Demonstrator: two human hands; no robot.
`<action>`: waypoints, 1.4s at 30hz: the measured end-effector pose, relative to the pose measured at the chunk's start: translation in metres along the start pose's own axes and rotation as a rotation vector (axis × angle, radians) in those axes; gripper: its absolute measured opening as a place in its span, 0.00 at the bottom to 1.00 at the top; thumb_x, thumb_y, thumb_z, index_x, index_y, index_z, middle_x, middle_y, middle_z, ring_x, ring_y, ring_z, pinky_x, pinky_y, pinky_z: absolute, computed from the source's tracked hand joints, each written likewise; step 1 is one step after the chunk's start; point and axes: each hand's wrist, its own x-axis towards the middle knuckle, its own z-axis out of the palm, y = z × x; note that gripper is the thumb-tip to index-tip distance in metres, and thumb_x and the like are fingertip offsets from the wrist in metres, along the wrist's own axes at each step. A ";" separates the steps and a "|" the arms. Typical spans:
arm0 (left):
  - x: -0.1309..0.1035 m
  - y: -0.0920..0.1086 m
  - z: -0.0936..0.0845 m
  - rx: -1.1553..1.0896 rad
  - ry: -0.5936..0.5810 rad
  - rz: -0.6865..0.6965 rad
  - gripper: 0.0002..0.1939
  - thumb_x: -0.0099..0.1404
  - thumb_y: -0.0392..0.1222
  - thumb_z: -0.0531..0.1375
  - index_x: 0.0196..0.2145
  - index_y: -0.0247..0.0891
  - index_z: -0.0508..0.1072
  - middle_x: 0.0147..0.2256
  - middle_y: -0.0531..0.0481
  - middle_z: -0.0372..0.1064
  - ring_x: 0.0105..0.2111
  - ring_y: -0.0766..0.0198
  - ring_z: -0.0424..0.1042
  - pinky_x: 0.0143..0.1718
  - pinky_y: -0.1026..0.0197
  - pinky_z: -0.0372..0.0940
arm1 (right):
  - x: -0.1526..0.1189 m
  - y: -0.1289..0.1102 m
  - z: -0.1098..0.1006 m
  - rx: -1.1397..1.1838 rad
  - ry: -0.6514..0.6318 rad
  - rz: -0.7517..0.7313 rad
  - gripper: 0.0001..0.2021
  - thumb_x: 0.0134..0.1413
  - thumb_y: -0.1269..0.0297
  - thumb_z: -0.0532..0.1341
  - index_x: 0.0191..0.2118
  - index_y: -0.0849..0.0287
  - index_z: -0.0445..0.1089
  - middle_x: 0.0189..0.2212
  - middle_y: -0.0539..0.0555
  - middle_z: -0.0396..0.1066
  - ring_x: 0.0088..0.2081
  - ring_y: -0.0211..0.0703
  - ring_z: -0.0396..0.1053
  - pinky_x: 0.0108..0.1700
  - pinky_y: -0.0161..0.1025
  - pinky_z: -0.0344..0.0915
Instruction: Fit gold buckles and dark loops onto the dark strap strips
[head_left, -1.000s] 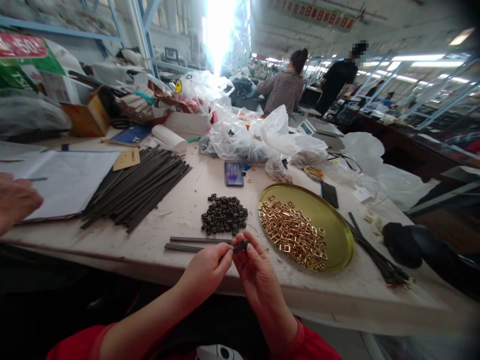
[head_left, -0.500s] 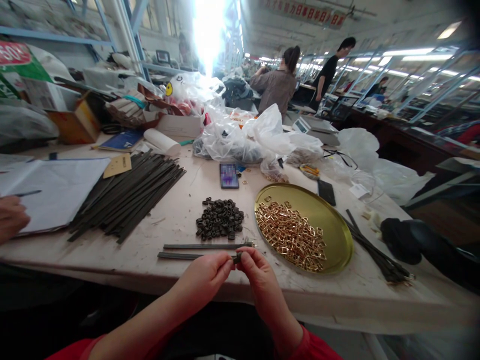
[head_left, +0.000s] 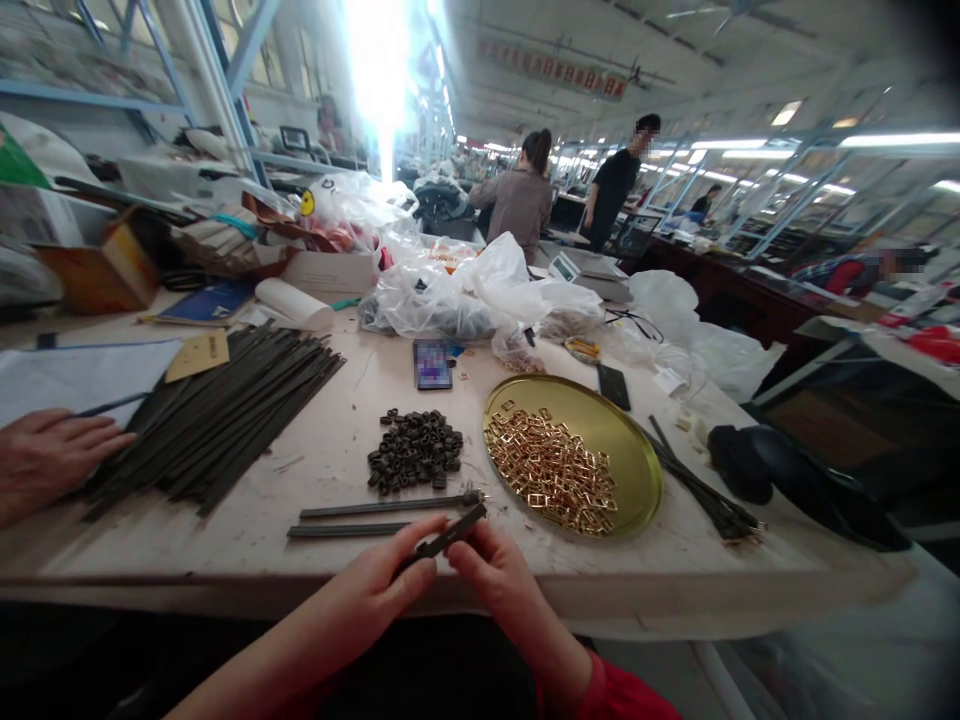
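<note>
Dark flat strip (head_left: 450, 535) in hand, slanting up above the near table edge. My left hand (head_left: 390, 575) has it clamped between thumb and fingers; my right hand (head_left: 499, 570) is at its upper part, grip closure cannot tell. Beside them, one strip (head_left: 382, 508) lies with metal at its end; another (head_left: 345, 531) has its far end hidden. Right-hand bundle (head_left: 709, 495) shows gold-toned ends; I judge these further along. Large strip stack (head_left: 232, 415), dark loops (head_left: 415, 450) and rectangular buckles (head_left: 555, 470) on the round tray (head_left: 641, 450): much apparently left.
</note>
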 end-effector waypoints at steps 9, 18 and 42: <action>0.010 0.004 0.007 -0.174 0.036 -0.100 0.17 0.56 0.55 0.48 0.28 0.37 0.61 0.15 0.63 0.46 0.15 0.72 0.46 0.16 0.68 0.43 | 0.067 0.007 -0.087 -0.883 0.278 0.029 0.01 0.43 0.70 0.60 0.25 0.60 0.68 0.30 0.56 0.67 0.35 0.45 0.64 0.41 0.40 0.55; 0.020 0.019 -0.003 -0.085 0.061 -0.073 0.14 0.59 0.50 0.46 0.25 0.37 0.60 0.22 0.56 0.59 0.15 0.74 0.50 0.17 0.67 0.49 | 0.058 -0.014 -0.078 -0.510 0.186 -0.007 0.14 0.55 0.56 0.50 0.35 0.60 0.67 0.22 0.50 0.64 0.24 0.38 0.61 0.27 0.36 0.58; 0.046 0.019 0.002 -0.426 0.113 -0.193 0.17 0.59 0.54 0.54 0.30 0.36 0.61 0.22 0.58 0.60 0.15 0.76 0.49 0.15 0.70 0.45 | 0.038 -0.011 0.009 0.627 0.247 0.156 0.16 0.40 0.63 0.68 0.38 0.58 0.68 0.31 0.49 0.71 0.31 0.36 0.67 0.35 0.35 0.65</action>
